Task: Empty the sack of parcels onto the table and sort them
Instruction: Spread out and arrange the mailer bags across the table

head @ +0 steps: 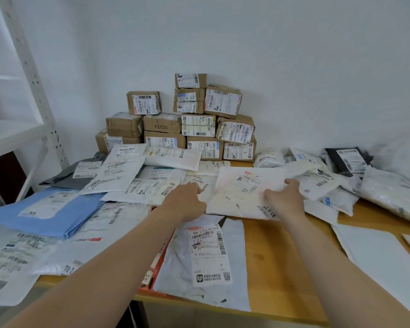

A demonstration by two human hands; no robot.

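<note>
From my station I'm seeing the fingers (196, 188) of the left hand (187, 201) curling onto the left edge of a white mailer (244, 192), while the right hand (285, 198) is pinching its right edge, thumb on top. The mailer is sitting mid-desk, overlapping other white parcels. A grey mailer (206, 256) is lying by the front edge of the desk (277, 256), a blue mailer (45, 209) toward the left edge, and a black parcel (348, 159) near the far right corner. Brown boxes (182, 124) are standing stacked along the far edge, against the wall.
</note>
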